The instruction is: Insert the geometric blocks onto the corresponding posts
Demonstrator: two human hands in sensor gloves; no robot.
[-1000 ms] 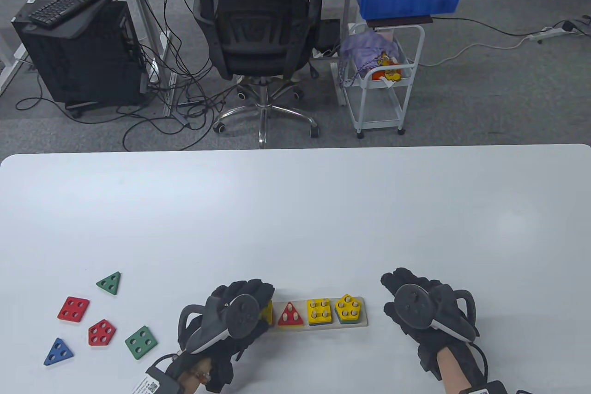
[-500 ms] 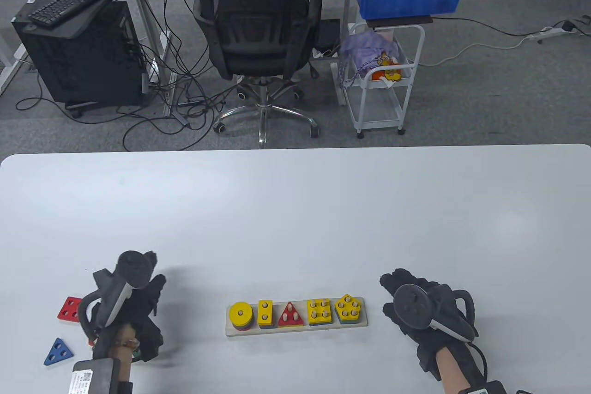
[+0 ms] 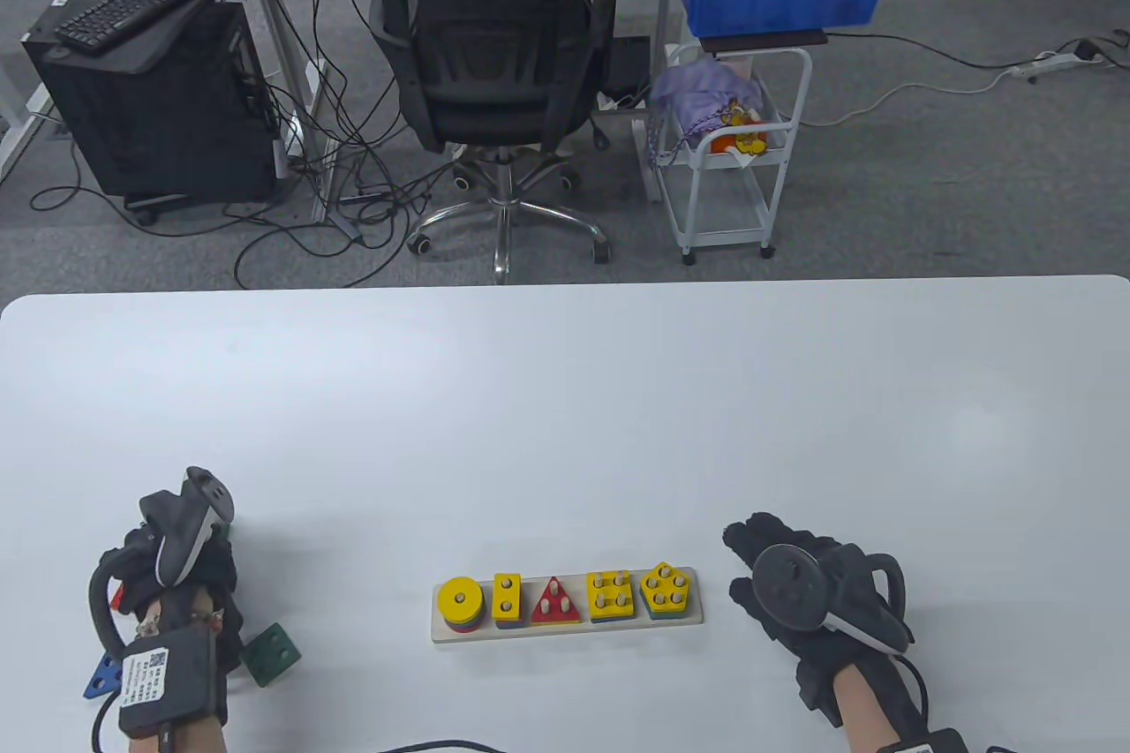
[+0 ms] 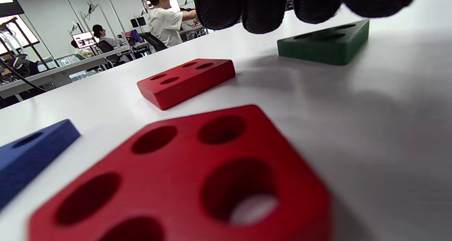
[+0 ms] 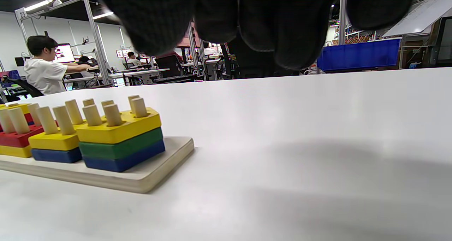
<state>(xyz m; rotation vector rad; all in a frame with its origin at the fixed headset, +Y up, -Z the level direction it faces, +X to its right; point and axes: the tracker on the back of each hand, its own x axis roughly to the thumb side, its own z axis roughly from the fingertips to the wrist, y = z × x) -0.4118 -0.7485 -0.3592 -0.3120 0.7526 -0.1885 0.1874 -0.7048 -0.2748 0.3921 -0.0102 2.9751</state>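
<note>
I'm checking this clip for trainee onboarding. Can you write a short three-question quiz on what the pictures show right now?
1. True or false: the right hand is holding a block.
2. Which colour tops the pentagon stack on the peg board? A red, B yellow, C blue.
3. Fill in: the left hand is over the loose blocks, its fingers nearest the ___ triangle block.

Key: 1 false; 2 B; 3 green.
</note>
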